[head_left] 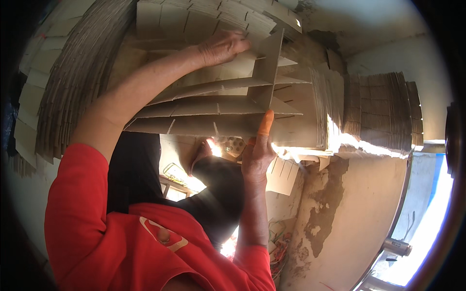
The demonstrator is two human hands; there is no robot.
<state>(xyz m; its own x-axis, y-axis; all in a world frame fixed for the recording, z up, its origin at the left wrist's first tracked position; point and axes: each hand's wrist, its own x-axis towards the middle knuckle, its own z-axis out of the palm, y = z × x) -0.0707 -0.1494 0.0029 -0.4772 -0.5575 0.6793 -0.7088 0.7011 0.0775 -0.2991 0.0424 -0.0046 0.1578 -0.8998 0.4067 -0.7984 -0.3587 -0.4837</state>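
Observation:
Several long slotted cardboard strips stand on edge side by side in front of me. A shorter cardboard cross strip sits across their right ends, upright. My right hand grips its near end; an orange finger cover on one digit presses against the board. My left hand is over the far side of the strips, left of the cross strip, its fingers curled closed. Whatever they hold, if anything, is hidden.
Tall stacks of cardboard strips stand at the left and at the right. More slotted cardboard sheets lie at the far side. Beyond the right stacks is a stained wall, with a bright opening at the far right.

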